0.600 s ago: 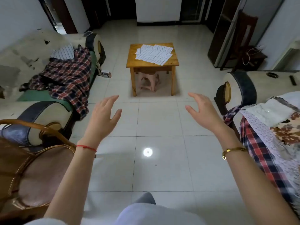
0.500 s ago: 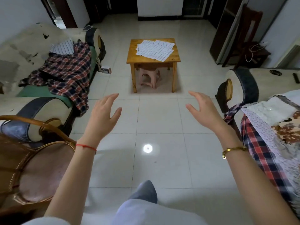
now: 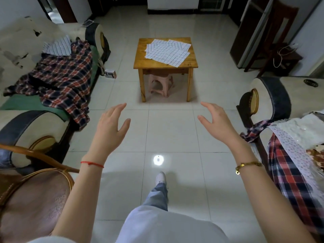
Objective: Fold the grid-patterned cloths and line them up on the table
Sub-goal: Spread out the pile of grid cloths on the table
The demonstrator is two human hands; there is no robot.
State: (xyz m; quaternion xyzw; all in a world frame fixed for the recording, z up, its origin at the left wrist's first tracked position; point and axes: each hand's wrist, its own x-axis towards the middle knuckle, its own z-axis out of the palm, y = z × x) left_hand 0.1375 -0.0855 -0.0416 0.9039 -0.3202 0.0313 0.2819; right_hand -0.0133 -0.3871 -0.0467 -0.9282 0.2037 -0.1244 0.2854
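Several white grid-patterned cloths (image 3: 167,51) lie unfolded and overlapping on a small wooden table (image 3: 140,64) across the tiled floor ahead. My left hand (image 3: 110,130) and my right hand (image 3: 217,122) are raised in the air well short of the table, fingers spread and relaxed, palms facing each other, holding nothing. My leg and a white shoe (image 3: 161,178) are stepping forward below them.
A pink plastic stool (image 3: 160,85) stands under the table. Sofas flank the floor: the left sofa (image 3: 26,130) carries a plaid blanket (image 3: 59,76), the right sofa (image 3: 273,100) holds plaid and lace cloths. A wicker chair (image 3: 29,199) is at lower left, a small box (image 3: 110,74) on the floor.
The table has come nearer and lower in view as I walk forward. My foot has swung out ahead. Both hands stay raised and empty.
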